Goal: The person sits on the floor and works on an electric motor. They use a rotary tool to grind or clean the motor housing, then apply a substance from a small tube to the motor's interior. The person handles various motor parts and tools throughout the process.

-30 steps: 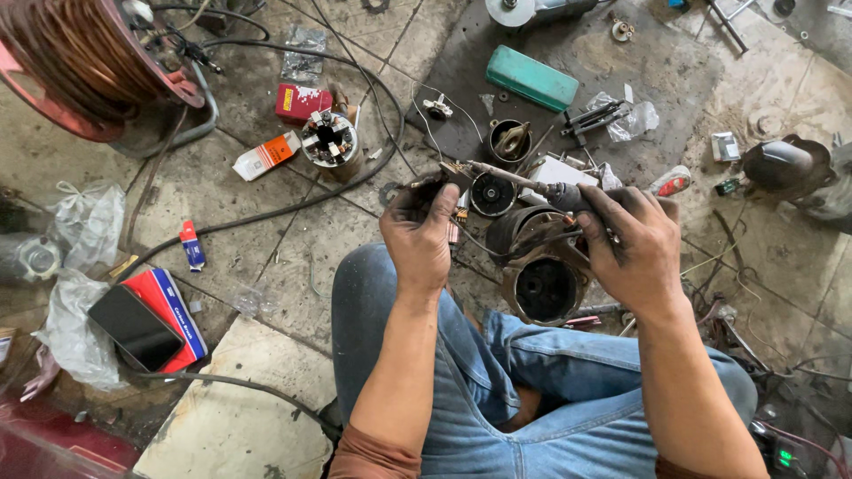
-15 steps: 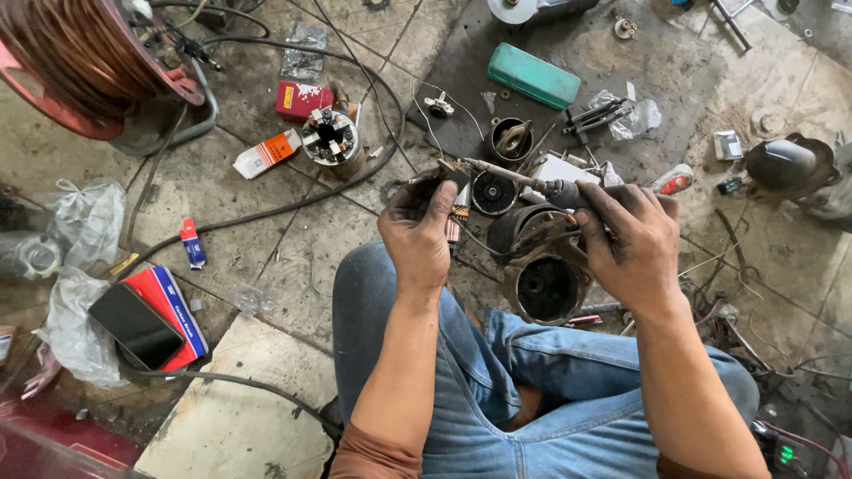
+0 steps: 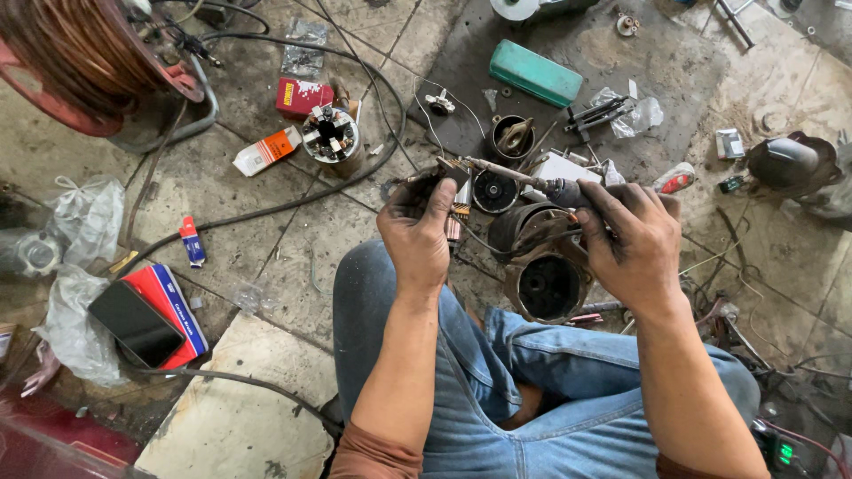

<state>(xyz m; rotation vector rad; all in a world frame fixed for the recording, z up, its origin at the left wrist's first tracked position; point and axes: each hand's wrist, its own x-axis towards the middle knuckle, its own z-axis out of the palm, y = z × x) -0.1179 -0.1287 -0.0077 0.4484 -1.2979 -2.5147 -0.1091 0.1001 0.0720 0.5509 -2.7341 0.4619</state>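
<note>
Nothing shifted: your right hand (image 3: 635, 244) still grips the soldering iron (image 3: 524, 177), tip pointing ten o'clock at the small part (image 3: 448, 177) your left hand (image 3: 417, 231) pinches.

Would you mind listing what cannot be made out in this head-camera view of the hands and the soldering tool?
- The small part in the left hand: mostly covered by its fingers.
- The soldering iron: its grip is hidden in the right hand; where its tip touches is too small to tell.
- The copper wire spool: cut off by the top and left edges.
- The round motor housing: its dark inside shows nothing.
</note>
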